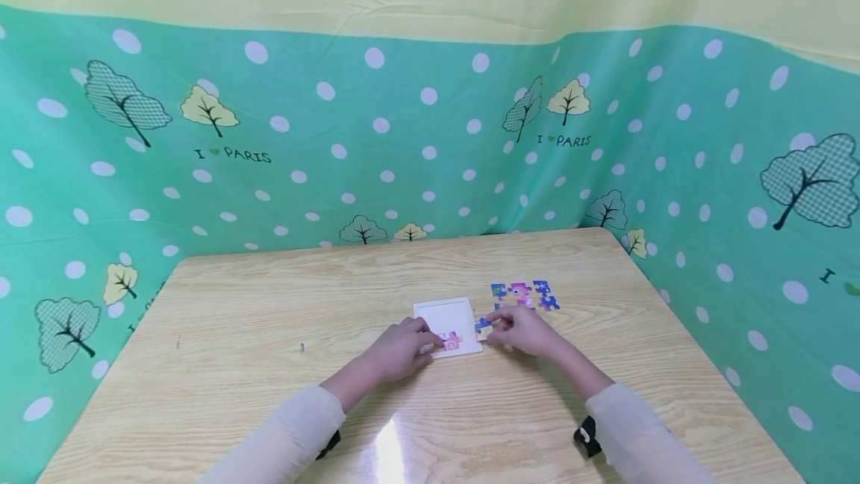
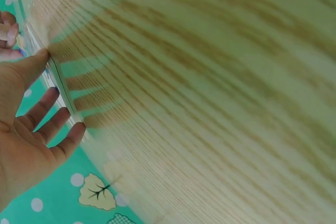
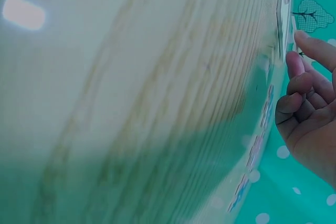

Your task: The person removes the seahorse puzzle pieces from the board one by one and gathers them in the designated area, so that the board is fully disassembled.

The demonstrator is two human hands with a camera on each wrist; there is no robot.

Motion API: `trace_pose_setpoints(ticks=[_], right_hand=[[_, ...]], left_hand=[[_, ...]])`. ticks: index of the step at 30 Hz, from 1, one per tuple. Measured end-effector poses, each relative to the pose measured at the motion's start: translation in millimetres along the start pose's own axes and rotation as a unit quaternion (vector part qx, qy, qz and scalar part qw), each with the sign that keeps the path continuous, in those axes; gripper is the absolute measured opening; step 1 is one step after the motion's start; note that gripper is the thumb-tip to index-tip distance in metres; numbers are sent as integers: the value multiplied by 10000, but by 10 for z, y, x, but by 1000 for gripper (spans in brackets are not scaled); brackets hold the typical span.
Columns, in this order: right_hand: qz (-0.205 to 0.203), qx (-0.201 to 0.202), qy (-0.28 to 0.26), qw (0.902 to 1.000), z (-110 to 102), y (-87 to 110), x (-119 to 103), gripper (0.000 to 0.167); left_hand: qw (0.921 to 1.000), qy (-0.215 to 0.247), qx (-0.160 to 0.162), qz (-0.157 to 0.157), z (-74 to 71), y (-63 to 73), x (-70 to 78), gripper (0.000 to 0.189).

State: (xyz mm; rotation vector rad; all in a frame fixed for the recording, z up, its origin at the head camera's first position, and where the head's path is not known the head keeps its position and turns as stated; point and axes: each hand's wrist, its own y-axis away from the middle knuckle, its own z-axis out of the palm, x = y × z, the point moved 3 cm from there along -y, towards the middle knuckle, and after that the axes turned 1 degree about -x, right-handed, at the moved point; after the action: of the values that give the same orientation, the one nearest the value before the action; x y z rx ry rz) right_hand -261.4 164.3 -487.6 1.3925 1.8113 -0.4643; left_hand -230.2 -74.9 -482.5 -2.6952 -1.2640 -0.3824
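A white square puzzle tray (image 1: 443, 314) lies on the table, with a pink jigsaw piece (image 1: 453, 342) at its lower part. My left hand (image 1: 400, 351) rests at the tray's lower left side, its index finger at the pink piece. In the left wrist view, that hand's thumb and spread fingers (image 2: 67, 141) touch the tray's edge. By the tray's right rim, my right hand (image 1: 525, 330) pinches a blue and yellow jigsaw piece (image 1: 482, 329) between thumb and index finger. The right wrist view shows the other fingers (image 3: 294, 103) curled.
Several blue and pink jigsaw pieces (image 1: 520, 291) lie just beyond the right hand. A tiny dark object (image 1: 302, 347) sits on the wooden table (image 1: 255, 305) to the left. Green dotted curtain (image 1: 403, 110) hangs behind the table and along its right side.
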Motion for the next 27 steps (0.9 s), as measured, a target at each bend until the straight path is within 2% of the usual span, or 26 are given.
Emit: trace_pose_setpoints(ticks=[20,27], right_hand=[[-76,78,264,9996,-164,45,102,37],[71,124,267,9995,-203,69,154,38]], left_hand=[[9999,-58,-75,-101,25,-14,-26,27],[9999,-59,-72,-89,31,-9,-30,28]])
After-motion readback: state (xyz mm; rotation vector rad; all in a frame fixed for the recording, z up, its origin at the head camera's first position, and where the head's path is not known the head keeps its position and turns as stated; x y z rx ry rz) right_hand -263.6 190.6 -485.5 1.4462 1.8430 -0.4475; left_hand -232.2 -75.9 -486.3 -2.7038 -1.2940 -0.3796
